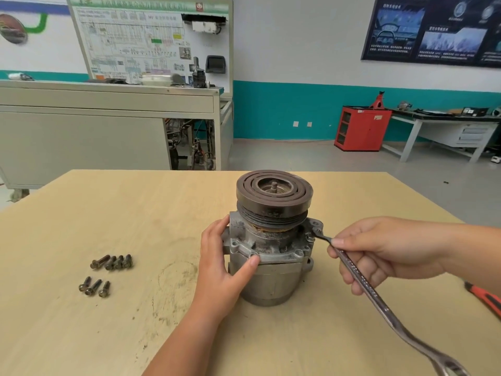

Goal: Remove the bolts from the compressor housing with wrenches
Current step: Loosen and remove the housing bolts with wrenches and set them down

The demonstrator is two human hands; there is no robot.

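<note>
Compressor housing (273, 278) stood upright on a wooden table (81, 213), slightly right of the table's centre, with its grooved pulley (273, 194) uppermost and a threaded shaft end visible in the pulley's hub.

At nine o'clock from the housing, well apart from it, lay loose bolts in two groups: a row of four (111, 262) and, nearer the viewer, a cluster of three (94, 286). At four o'clock, near the frame's edge, a red-handled tool (486, 299) lay partly behind the right forearm.

Beyond the table stood a wiring training board (151, 39) on a grey cabinet at eleven o'clock, a red cabinet (362, 128) at one o'clock, and a workbench (444, 123) under a dark poster (433, 28) at two o'clock.

The left hand (222, 267) gripped the housing at its nine o'clock side, fingers wrapped behind and thumb (250, 263) pressed on the front flange. The right hand (385, 251) closed round the shank of a wrench (379, 302), whose open end met the flange at three o'clock. The wrench slanted toward five o'clock, and its ring end ran off the frame. Whether the open end seated on a bolt head could not be told.
</note>
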